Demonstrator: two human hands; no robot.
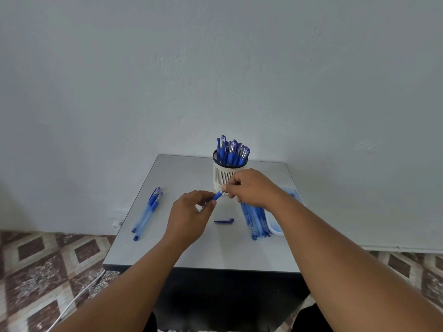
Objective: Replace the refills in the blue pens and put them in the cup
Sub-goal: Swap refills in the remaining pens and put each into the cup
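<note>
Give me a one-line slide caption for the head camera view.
Left hand and right hand grip a blue pen before the white slotted cup of pens.

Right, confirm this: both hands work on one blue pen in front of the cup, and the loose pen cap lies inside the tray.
Not quite. In the head view the loose pen cap lies on the bare table, left of the tray, not inside it. The rest holds: left hand and right hand work on one blue pen before the cup.

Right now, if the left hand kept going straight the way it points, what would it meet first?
Probably the right hand, which pinches the other end of the blue pen the left hand holds; the cup stands just behind, though depth is unclear.
</note>
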